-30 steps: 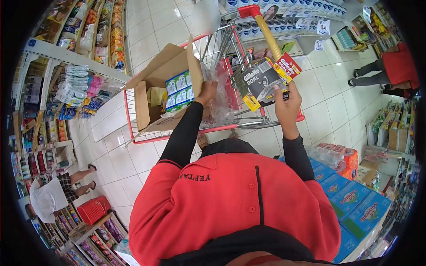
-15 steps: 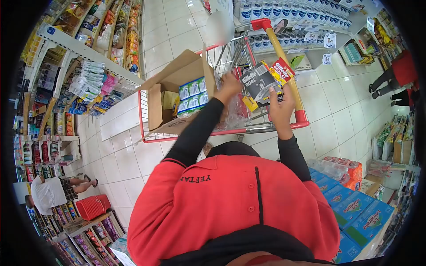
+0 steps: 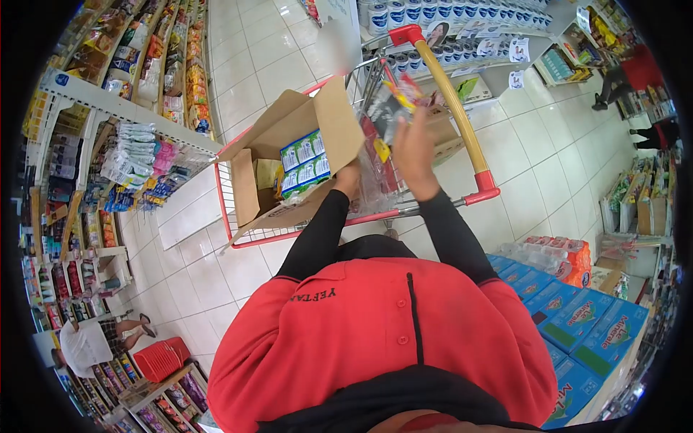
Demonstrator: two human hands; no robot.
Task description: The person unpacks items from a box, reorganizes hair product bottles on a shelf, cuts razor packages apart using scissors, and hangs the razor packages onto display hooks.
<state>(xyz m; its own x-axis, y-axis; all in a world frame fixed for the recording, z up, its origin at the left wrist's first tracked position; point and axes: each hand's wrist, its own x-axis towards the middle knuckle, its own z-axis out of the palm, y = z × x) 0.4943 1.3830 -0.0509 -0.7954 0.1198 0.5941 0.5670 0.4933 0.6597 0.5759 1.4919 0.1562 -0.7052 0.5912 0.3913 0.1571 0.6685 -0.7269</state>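
Black packaging [image 3: 385,110], blurred at upper centre, is gripped by our right hand [image 3: 416,153]; our left hand [image 3: 348,180], apart, sits half hidden by the carton [image 3: 341,119], its hold unclear; loose plastic [image 3: 371,182] in the trolley [image 3: 267,241] could snag the packaging's corners

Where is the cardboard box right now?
In the head view, the cardboard box sits in the cart, left of centre, with blue-green packs inside and the left hand at its right side.
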